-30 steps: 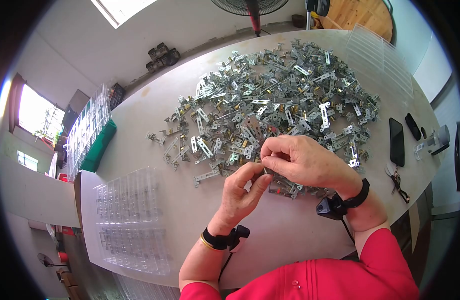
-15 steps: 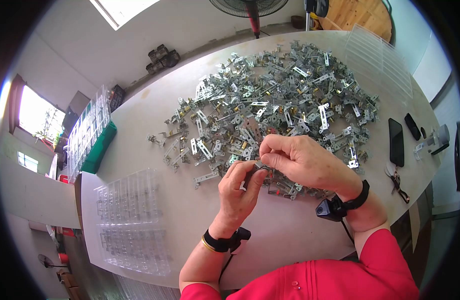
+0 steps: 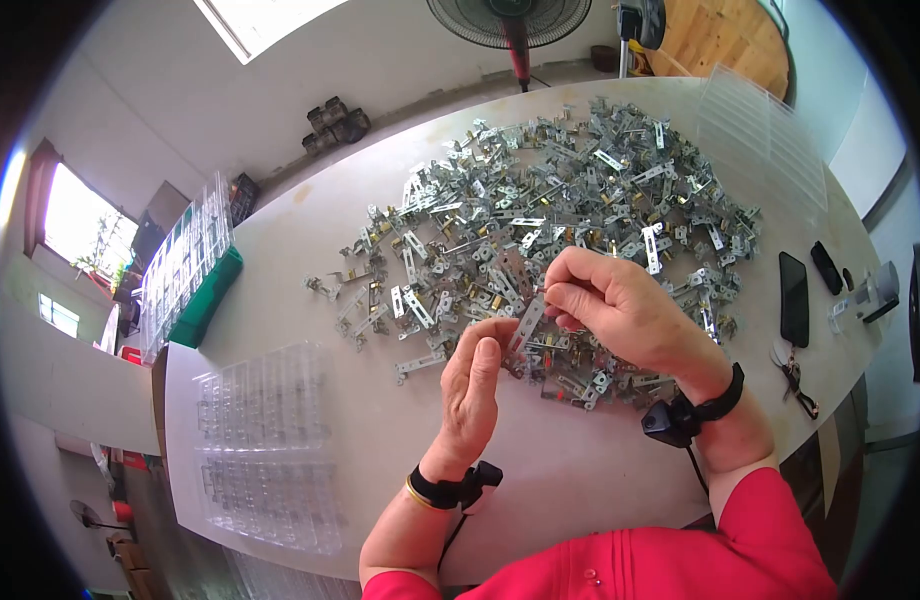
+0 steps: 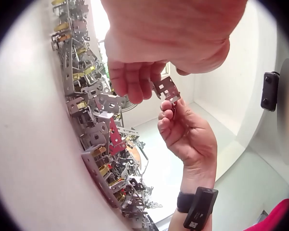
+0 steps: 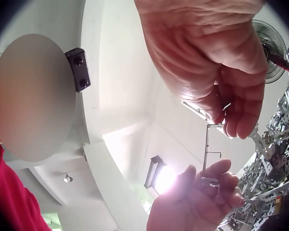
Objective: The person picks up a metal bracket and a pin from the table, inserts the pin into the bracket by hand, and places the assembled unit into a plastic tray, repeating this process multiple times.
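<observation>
A flat silver metal bracket [image 3: 528,325] with punched holes slants between the two hands. My right hand [image 3: 620,315] pinches its upper end between thumb and fingertips. In the right wrist view the bracket [image 5: 206,147] shows side-on with bent ends, its lower end right at the left fingers. My left hand [image 3: 470,390] is held upright beside it, thumb raised and fingers fairly straight, not gripping it. The left wrist view shows the bracket [image 4: 167,90] just below the left fingers. Behind the hands spreads a large pile of similar metal brackets [image 3: 540,200], some with brass-coloured parts.
Clear plastic divided trays [image 3: 260,395] lie on the table [image 3: 380,430] at left. A green bin [image 3: 208,300] stands at its left edge. A phone [image 3: 794,300], pliers [image 3: 795,385] and a clear tray [image 3: 765,130] lie at right. A fan [image 3: 510,20] stands behind.
The left fingers have let go of the metal piece and straightened, drawing slightly away. The right hand has moved a little right, with the bracket now plainly in view.
</observation>
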Demonstrator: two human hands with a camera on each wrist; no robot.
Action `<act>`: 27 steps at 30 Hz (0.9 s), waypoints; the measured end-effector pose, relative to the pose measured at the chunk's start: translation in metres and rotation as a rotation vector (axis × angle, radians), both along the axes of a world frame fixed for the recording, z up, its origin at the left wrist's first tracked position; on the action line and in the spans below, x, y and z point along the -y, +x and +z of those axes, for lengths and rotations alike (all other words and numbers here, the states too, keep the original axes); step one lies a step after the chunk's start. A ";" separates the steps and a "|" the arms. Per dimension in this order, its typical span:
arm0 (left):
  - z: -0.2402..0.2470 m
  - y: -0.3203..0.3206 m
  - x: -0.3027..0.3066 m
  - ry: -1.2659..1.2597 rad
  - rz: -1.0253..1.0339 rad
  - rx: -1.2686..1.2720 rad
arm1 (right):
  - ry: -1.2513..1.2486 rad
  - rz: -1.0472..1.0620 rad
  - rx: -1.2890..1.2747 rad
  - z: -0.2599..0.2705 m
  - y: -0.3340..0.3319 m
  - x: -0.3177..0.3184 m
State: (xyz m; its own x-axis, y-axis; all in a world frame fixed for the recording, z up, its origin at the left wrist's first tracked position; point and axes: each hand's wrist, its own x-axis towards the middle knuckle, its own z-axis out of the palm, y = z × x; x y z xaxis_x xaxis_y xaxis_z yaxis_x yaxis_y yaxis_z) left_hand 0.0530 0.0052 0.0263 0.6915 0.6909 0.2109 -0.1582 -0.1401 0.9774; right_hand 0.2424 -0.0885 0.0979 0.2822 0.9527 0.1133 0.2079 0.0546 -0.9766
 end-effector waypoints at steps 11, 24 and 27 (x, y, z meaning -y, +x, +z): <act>0.005 0.001 0.000 0.059 0.007 0.038 | -0.053 0.092 0.190 0.019 0.005 0.009; 0.004 0.002 0.002 0.067 -0.140 -0.017 | 0.110 0.200 0.341 0.006 -0.008 0.007; 0.003 0.006 0.004 -0.049 -0.057 0.026 | 0.098 0.185 0.240 0.005 -0.012 0.007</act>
State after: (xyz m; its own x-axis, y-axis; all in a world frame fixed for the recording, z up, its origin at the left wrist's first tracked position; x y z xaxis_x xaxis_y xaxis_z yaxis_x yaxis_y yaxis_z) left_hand 0.0587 0.0012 0.0288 0.7251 0.6601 0.1961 -0.1898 -0.0821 0.9784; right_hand 0.2307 -0.0955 0.1026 0.0594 0.9665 0.2498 0.4096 0.2046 -0.8890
